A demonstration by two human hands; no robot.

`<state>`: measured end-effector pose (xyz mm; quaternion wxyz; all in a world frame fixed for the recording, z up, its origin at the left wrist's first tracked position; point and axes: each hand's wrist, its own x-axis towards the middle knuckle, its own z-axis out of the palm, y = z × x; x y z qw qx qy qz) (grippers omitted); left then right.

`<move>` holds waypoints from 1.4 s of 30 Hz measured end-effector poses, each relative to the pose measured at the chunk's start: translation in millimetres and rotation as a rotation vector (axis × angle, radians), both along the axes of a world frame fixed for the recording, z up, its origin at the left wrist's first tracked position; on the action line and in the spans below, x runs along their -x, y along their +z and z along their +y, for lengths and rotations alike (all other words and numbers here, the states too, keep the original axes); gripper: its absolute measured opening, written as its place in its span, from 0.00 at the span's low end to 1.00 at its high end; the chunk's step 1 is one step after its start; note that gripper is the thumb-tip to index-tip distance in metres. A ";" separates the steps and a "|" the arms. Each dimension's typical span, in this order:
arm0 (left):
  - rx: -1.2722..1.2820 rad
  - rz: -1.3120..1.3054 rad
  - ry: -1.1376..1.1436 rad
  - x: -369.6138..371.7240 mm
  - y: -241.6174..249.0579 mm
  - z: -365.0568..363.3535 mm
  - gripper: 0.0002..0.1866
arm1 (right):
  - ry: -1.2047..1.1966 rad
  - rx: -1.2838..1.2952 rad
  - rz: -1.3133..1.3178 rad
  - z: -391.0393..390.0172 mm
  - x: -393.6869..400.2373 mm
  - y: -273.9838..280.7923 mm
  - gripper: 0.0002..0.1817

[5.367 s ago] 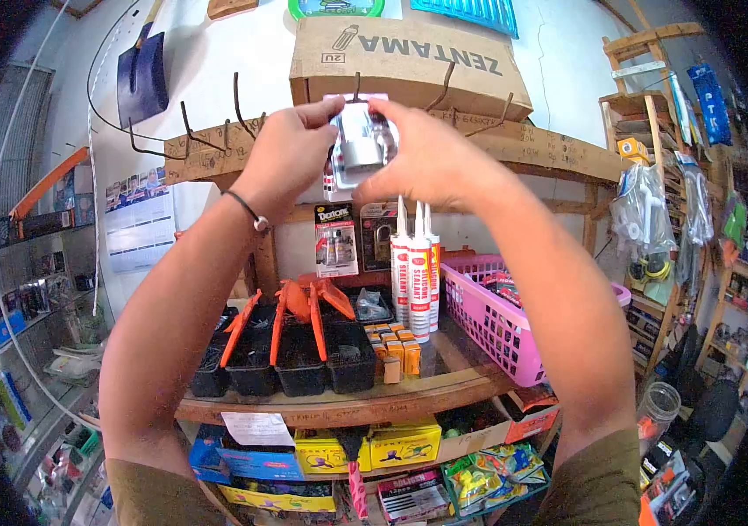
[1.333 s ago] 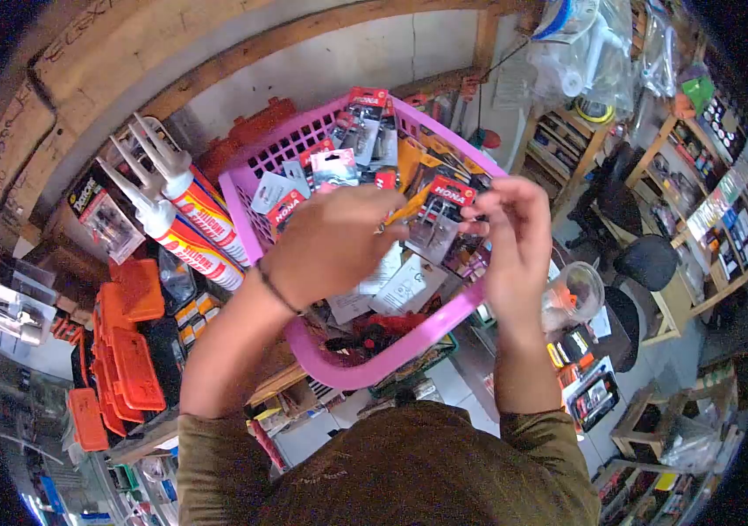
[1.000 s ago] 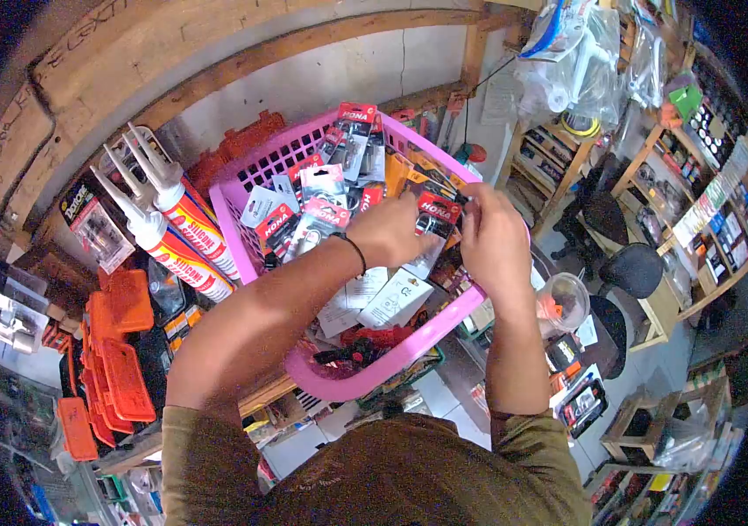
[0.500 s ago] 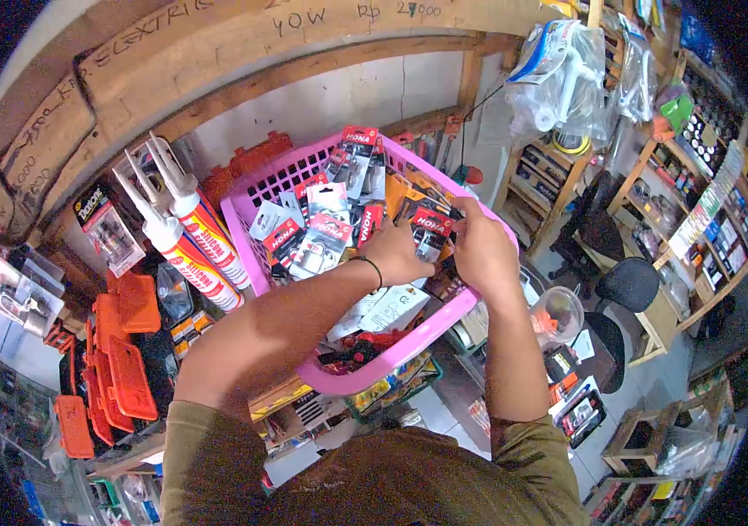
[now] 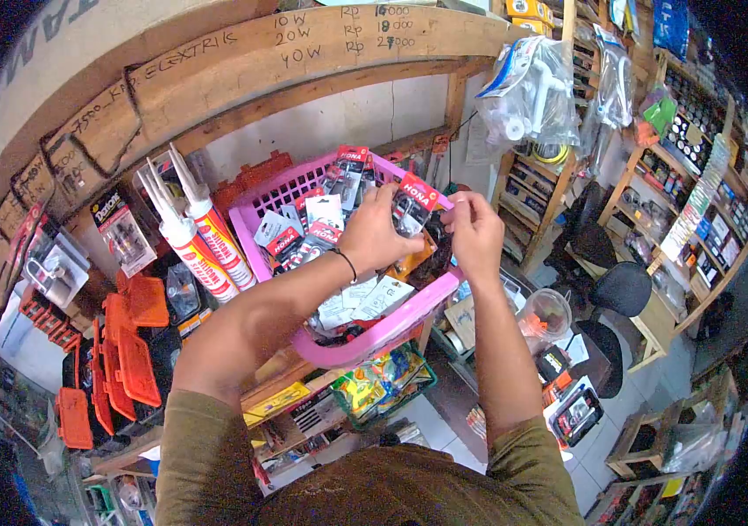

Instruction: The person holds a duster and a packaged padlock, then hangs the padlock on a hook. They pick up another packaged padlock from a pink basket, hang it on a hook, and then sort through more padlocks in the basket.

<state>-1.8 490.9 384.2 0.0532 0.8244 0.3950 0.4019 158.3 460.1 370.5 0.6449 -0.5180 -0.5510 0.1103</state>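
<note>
A pink plastic basket (image 5: 352, 352) holds many red, white and black blister packs (image 5: 317, 213). Above its right part, my left hand (image 5: 377, 231) grips one red-topped pack (image 5: 414, 204) between thumb and fingers. My right hand (image 5: 476, 233) is beside the pack's right side, over the basket's right rim, with its fingers pinched together. Whether anything is between those fingers is too small to tell. White backs of packs (image 5: 384, 298) lie in the basket below my left hand.
Sealant tubes (image 5: 207, 254) stand left of the basket, near orange plastic cases (image 5: 133, 368). Bagged white pipe fittings (image 5: 536, 96) hang at the upper right. A clear tub (image 5: 545, 314) and a black chair (image 5: 621, 287) are on the right.
My left hand has lifted a red-topped pack up from the pile. My right hand has moved off the basket's rim area to beside that pack. The view has shifted slightly.
</note>
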 end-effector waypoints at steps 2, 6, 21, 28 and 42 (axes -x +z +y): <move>-0.066 0.003 0.021 4.1 15.4 -18.0 0.40 | 0.199 -0.069 0.224 -8.5 -1.2 1.8 0.14; -0.091 0.057 0.006 20.7 45.9 -78.3 0.39 | 0.450 -0.041 0.327 -65.3 14.6 10.5 0.11; 0.721 -0.262 -0.145 185.5 -158.2 -393.5 0.30 | 0.925 0.247 0.455 -331.1 161.2 -183.9 0.14; 1.400 -1.660 -0.704 265.8 -328.3 -516.6 0.42 | 1.034 0.456 -0.386 -397.2 250.5 -244.9 0.09; 0.650 -2.151 -0.066 300.9 -428.1 -691.4 0.44 | 0.485 0.744 -0.857 -206.4 378.7 -269.4 0.31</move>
